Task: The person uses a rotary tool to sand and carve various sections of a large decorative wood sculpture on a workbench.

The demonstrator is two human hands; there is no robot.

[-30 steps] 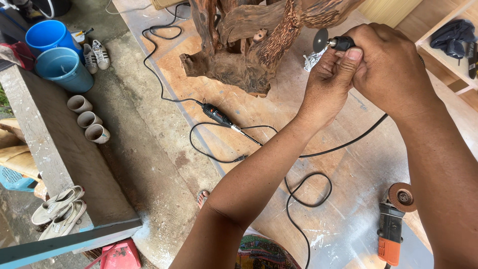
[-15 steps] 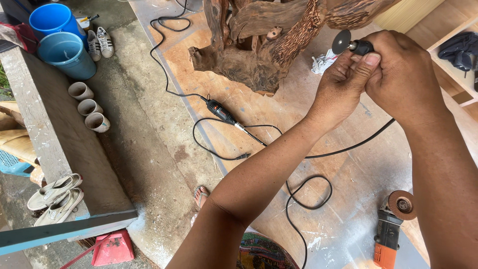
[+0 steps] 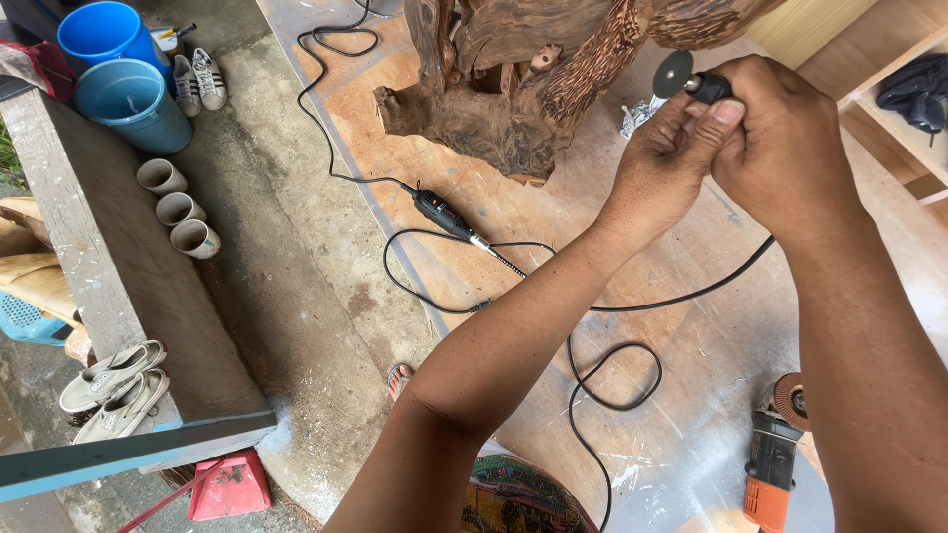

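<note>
Both your hands are up at the top right, bunched around the small black handpiece [image 3: 709, 87] with its dark disc [image 3: 673, 72] poking out to the left. Your left hand [image 3: 664, 163] has thumb and fingers pinched on the tool's neck just behind the disc, and your right hand [image 3: 785, 148] is wrapped closed around the body, so both are gripping the handpiece. By the look of it you're at the fitting stage: the disc is on the shaft, but it's in the air, near the root carving [image 3: 513, 89] and not touching it, so no cutting is under way. Whether the disc is tight yet, I can't tell. The disc itself is round, thin, dark grey and looks whole at the rim. A black cable [image 3: 681, 296] drops from under your hands and loops across the plywood floor [image 3: 513, 237]. The wood is gnarled and reddish-brown, rough bark-like texture on one limb, smoother hollows below. A second rotary tool [image 3: 441, 212] lies on the board left of your forearm, and an orange grinder [image 3: 772, 459] sits at the lower right, both untouched.
</note>
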